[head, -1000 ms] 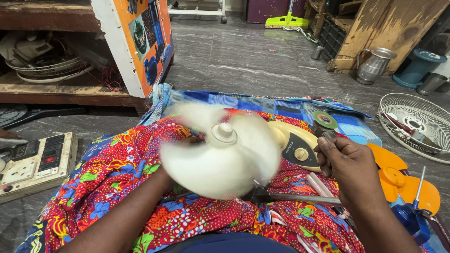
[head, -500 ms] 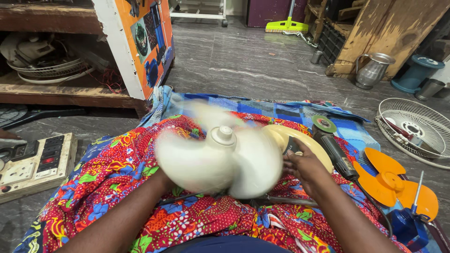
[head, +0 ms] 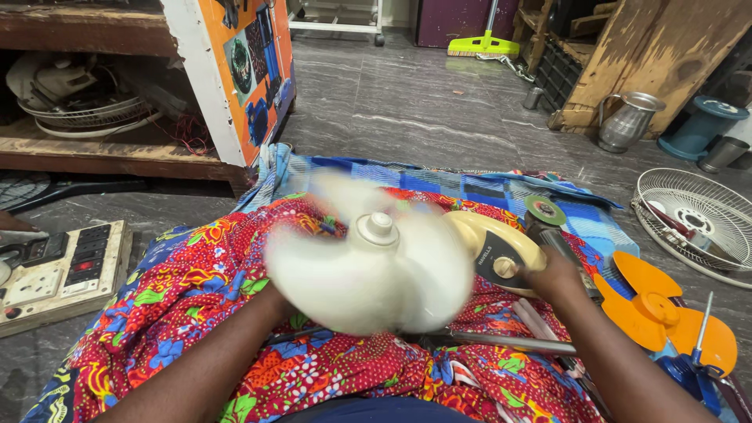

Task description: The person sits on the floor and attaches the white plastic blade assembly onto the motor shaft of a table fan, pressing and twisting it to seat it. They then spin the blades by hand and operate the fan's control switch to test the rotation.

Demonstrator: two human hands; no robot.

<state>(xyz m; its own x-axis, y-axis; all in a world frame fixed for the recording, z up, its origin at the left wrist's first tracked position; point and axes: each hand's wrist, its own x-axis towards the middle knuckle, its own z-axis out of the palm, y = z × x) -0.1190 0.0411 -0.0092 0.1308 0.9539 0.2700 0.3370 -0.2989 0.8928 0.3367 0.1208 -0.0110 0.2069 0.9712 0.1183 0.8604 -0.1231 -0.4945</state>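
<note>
**Cream fan blade blurred at centre, both hands at the fan**

Floral cloth [head: 157,313] covers the lap and floor. Cream fan blade [head: 368,266] sits at centre, smeared w/ motion blur. Fan base [head: 493,247] at 3 o'clock of it. Orange blade [head: 662,313] farther out at 3. Left hand [head: 270,301] mostly behind blade at 8 o'clock, fingers hidden, can't tell grip. Right hand [head: 552,274] touches base, fingers curled on its edge.

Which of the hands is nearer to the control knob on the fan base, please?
Right. The right hand rests just beside the knob on the base; the left hand is across the fan, mostly hidden behind the blurred blades.
</note>
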